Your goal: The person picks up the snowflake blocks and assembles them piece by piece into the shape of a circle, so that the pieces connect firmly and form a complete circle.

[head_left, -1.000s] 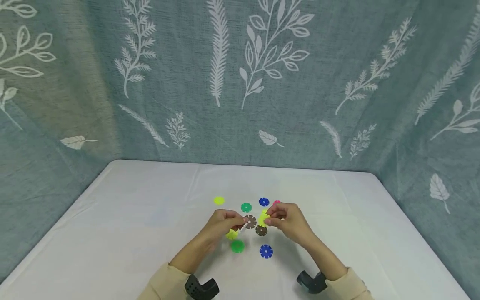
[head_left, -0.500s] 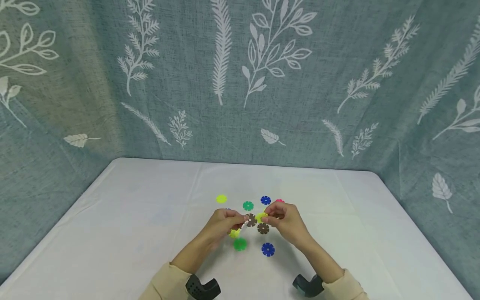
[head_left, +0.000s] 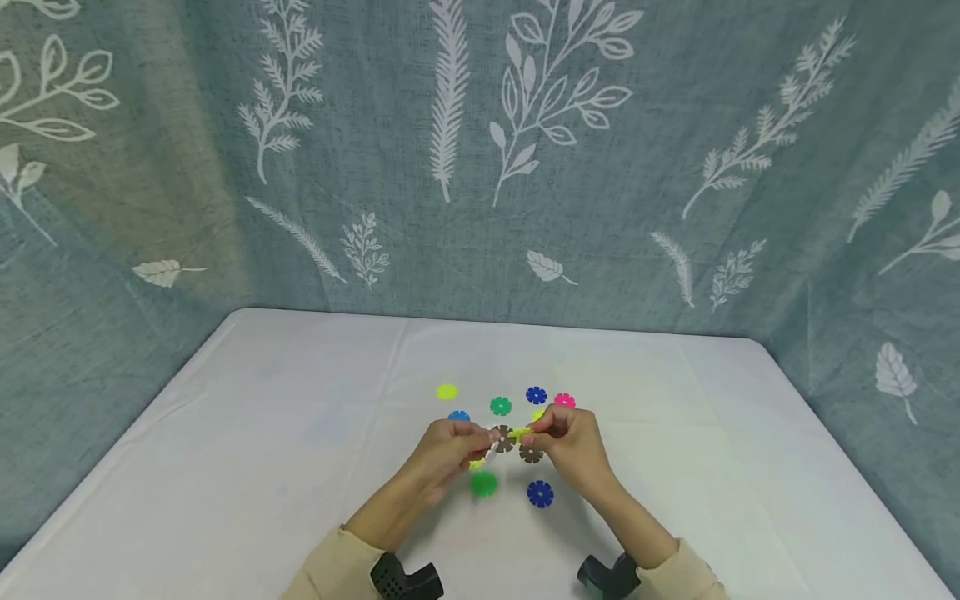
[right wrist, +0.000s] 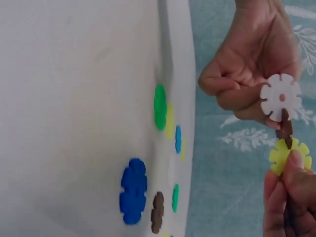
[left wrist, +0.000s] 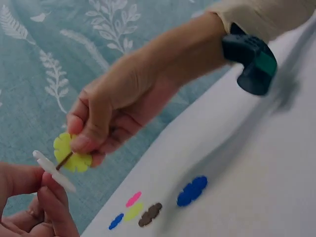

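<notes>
Notched plastic discs, flower-shaped, are in both hands above the table. My left hand (head_left: 450, 454) pinches a white disc (right wrist: 280, 96), seen almost edge-on in the left wrist view. A brown disc (head_left: 503, 439) is slotted into the white one, crossing it at an angle. With thumb and fingertips my right hand (head_left: 573, 442) pinches a yellow disc (left wrist: 74, 160). The yellow disc's edge meets the brown disc's free edge, the two standing crosswise in the right wrist view. Whether their slots are engaged I cannot tell.
Loose discs lie on the white table (head_left: 300, 417) under and beyond the hands: a green one (head_left: 483, 483), a dark blue one (head_left: 540, 493), a brown one (head_left: 531, 452), a pink one (head_left: 565, 401) and several others. A patterned curtain (head_left: 480, 250) hangs behind the table.
My right hand has brought the yellow disc leftward to the brown disc and turned it from face-on to nearly edge-on in the head view. My left hand keeps its pinch on the white disc.
</notes>
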`<state>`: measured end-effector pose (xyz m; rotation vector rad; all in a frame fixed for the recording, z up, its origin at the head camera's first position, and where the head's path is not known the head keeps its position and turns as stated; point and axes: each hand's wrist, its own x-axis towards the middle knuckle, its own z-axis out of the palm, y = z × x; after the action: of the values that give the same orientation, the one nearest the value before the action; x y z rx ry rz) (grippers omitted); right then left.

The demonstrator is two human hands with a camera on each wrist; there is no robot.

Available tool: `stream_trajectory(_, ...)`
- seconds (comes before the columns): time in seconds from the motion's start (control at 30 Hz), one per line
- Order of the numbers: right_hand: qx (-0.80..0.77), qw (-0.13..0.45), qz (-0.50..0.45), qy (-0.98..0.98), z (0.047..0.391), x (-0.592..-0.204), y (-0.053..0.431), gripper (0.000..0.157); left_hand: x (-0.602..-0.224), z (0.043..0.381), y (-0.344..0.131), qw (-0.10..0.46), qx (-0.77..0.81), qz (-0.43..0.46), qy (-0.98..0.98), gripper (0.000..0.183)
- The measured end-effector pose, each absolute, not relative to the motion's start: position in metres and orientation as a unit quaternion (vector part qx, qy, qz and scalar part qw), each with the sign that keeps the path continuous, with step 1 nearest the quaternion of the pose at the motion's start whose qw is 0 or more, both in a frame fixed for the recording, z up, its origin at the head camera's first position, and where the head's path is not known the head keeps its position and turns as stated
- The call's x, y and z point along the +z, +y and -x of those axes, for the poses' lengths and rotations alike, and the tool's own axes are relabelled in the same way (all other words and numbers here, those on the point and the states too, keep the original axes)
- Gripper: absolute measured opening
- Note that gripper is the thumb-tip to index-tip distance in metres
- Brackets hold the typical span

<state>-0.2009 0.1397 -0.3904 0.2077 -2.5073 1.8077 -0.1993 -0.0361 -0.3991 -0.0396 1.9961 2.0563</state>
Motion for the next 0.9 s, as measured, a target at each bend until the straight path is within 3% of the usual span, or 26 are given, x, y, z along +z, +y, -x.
stream_trajectory(0.2,0.553,0.008,-0.118,-0.825,0.206,-0.387,0.146,0.009,-0.398,0.199,-0.039,0.113,0.66,-0.044,0.741,0.02)
stream_trajectory(0.37,0.556,-0.011,-0.15,-0.817,0.211,-0.39,0.149,0.01,-0.396,0.2,-0.041,0.006,0.555,-0.1,0.826,0.019)
stream_trajectory(0.53,0.559,-0.024,-0.159,-0.813,0.213,-0.396,0.148,0.011,-0.397,0.203,-0.043,-0.072,0.554,-0.132,0.819,0.01)
stream_trajectory(0.9,0.566,-0.039,-0.174,-0.804,0.213,-0.401,0.141,0.01,-0.399,0.201,-0.035,-0.085,0.539,-0.18,0.819,0.01)
